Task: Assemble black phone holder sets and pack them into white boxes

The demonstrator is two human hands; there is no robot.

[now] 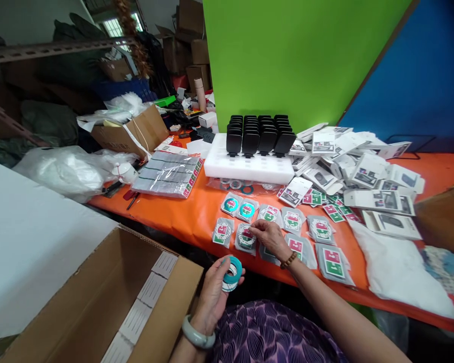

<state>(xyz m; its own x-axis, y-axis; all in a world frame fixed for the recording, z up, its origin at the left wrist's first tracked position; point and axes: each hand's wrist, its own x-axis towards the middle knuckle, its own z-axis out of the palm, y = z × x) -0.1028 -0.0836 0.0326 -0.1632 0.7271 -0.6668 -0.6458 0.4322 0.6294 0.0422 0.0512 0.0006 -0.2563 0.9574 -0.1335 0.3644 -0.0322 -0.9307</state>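
Left hand [215, 290] fingers pinch a teal ring [231, 273] facing up; right hand [269, 237] fingers pinch a packet [246, 237].

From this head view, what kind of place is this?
Likely a small packing workshop or stockroom: an orange table spread with bagged accessory packets, a heap of white retail boxes, black parts on a white foam tray, and stacked cartons behind.

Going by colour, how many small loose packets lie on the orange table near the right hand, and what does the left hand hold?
Teal-ring packets: 2
Red-and-green packets: 8, one partly hidden under the right hand
Teal ring held in the left hand: 1
Total: 11
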